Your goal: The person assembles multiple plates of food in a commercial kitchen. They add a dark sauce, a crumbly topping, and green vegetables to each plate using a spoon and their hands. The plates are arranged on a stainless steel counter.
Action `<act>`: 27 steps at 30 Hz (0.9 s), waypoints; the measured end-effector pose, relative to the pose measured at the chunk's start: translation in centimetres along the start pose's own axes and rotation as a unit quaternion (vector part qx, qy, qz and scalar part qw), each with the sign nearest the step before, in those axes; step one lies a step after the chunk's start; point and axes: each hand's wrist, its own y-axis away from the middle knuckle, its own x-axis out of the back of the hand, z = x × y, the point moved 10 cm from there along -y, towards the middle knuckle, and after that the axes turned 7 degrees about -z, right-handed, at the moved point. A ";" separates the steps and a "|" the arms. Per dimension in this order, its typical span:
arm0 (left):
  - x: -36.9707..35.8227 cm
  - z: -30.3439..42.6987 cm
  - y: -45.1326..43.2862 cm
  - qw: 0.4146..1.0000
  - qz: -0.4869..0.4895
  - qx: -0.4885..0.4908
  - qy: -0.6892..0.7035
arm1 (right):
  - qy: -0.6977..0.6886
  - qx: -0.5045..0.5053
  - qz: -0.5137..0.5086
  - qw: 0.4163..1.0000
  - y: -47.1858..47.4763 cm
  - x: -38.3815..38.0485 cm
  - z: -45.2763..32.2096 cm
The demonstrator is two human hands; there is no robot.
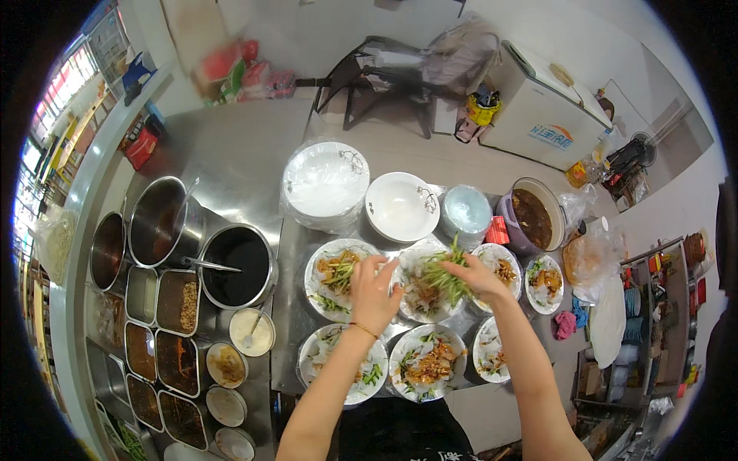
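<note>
My right hand [481, 278] grips a bunch of green cucumber shreds [447, 268] over the back middle bowl [406, 314] of pale noodles. Some strands hang down towards the food there. My left hand [372, 291], fingers spread, hovers at the right side of the back left bowl [311, 262], which has cucumber shreds and brown sauce on top. The hand hides part of that bowl. In front stand a bowl with sauce and chopped nuts [429, 363] and another bowl [346, 397], partly behind my left forearm. My right arm partly covers a smaller bowl [481, 369].
Stacked white bowls [326, 178] stand behind, beside a purple pot of brown broth [533, 219]. Left are a steel pot of dark liquid [236, 265], sauce containers [177, 357] and a tub of white paste with a spoon [252, 331]. Pink and blue cloths [565, 325] lie right.
</note>
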 end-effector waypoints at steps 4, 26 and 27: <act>-5.1 1.6 -0.4 0.999 -0.034 0.013 0.021 | 0.246 0.066 0.046 0.966 0.2 0.4 -1.0; -13.6 2.0 0.2 0.992 -0.078 0.065 -0.082 | 0.131 0.158 0.050 0.977 4.5 16.5 2.8; -13.7 2.7 0.1 0.990 -0.080 0.069 -0.094 | 0.232 0.192 0.075 0.950 4.4 17.0 3.1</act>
